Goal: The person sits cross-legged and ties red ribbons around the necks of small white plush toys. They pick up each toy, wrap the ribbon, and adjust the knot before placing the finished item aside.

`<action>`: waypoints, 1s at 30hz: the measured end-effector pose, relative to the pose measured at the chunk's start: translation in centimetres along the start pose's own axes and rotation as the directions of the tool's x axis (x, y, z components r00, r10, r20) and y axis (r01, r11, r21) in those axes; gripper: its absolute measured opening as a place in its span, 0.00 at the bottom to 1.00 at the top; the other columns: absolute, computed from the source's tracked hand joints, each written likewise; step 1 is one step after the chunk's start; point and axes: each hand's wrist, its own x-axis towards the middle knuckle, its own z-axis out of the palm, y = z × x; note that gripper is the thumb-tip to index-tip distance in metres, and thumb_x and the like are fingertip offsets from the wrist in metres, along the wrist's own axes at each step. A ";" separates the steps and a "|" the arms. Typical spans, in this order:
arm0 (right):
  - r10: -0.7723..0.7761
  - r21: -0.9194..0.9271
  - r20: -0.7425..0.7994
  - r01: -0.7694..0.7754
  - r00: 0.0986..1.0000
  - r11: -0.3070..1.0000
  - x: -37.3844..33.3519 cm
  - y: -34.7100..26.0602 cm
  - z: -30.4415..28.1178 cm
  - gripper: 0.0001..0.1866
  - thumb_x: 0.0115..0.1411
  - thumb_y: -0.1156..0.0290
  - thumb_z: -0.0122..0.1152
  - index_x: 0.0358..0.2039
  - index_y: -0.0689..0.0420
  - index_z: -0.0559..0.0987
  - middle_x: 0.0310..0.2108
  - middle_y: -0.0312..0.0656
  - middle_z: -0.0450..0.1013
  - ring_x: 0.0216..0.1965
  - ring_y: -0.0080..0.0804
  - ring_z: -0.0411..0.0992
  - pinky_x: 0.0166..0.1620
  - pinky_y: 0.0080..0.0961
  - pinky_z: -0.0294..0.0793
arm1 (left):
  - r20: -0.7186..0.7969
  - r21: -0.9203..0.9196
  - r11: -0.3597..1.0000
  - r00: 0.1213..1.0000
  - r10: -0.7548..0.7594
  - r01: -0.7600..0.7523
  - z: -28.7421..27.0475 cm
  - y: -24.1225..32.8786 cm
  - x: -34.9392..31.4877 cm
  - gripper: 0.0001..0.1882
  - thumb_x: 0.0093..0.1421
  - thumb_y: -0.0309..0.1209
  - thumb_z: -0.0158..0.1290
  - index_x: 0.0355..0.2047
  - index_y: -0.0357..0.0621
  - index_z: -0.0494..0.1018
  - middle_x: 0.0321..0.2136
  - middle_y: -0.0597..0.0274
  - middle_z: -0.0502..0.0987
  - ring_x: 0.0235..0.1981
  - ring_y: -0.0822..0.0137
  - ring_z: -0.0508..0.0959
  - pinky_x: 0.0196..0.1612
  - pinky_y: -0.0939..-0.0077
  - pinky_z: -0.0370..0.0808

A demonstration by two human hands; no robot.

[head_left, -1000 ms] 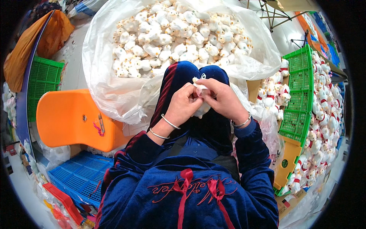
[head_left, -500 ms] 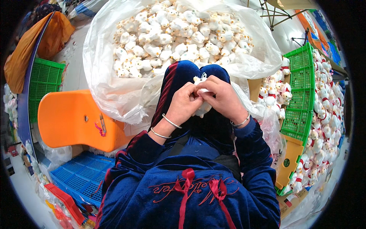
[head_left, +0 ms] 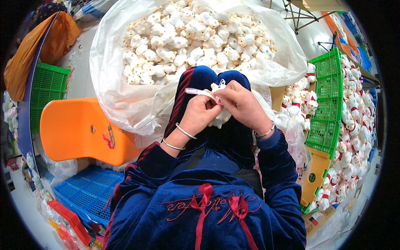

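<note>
A small white plush toy (head_left: 220, 120) rests against my knees, its head and a thin white hanging loop showing above my fingers. A pale ribbon (head_left: 195, 91) crosses its neck, with one free end sticking out to the left over my left hand. My left hand (head_left: 199, 112) is closed in a pinch on the ribbon beside the toy. My right hand (head_left: 242, 104) is also closed, thumb and fingertips pressed at the ribbon on the toy's neck. A small pinkish bit shows between the fingertips. Most of the toy's middle is hidden by my hands.
Beyond my knees a large clear plastic bag (head_left: 110, 54) holds a heap of white plush toys (head_left: 183, 37). An orange chair (head_left: 71, 129) with a small cutter (head_left: 111, 134) stands left, near a blue crate (head_left: 85, 191). Right of me are a green crate (head_left: 327, 100) and toys with red neckbands (head_left: 350, 146).
The ribbon's free end now stretches out to the left, where before only a small white piece showed between my fingers. My right fingers have shifted slightly; the toy stays in place.
</note>
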 end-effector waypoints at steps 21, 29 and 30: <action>0.141 0.081 -0.209 -0.126 0.968 0.989 -0.4 0.7 2.7 0.04 0.59 0.76 0.63 0.34 0.61 0.77 0.29 0.45 0.71 0.28 0.40 0.73 0.31 0.32 0.73 | 0.002 0.012 1.000 1.000 0.008 -0.008 0.1 0.0 0.1 0.07 0.62 0.26 0.61 0.32 0.42 0.72 0.23 0.73 0.72 0.21 0.85 0.70 0.25 0.85 0.68; 0.076 0.024 -0.253 -0.072 0.965 0.997 -0.7 1.1 3.2 0.04 0.60 0.76 0.62 0.36 0.59 0.77 0.30 0.45 0.71 0.28 0.41 0.75 0.32 0.35 0.74 | 0.008 0.035 0.999 1.000 0.011 -0.011 -0.2 0.5 0.0 0.07 0.61 0.25 0.61 0.31 0.41 0.72 0.26 0.72 0.72 0.23 0.83 0.69 0.27 0.85 0.68; 0.050 -0.011 -0.209 -0.053 0.977 0.999 -0.6 1.3 3.0 0.04 0.60 0.76 0.62 0.36 0.59 0.78 0.30 0.45 0.71 0.28 0.41 0.74 0.32 0.34 0.73 | 0.004 0.031 0.999 1.000 0.016 -0.016 -0.2 0.5 0.0 0.07 0.61 0.25 0.61 0.31 0.40 0.72 0.27 0.72 0.72 0.23 0.83 0.69 0.28 0.85 0.68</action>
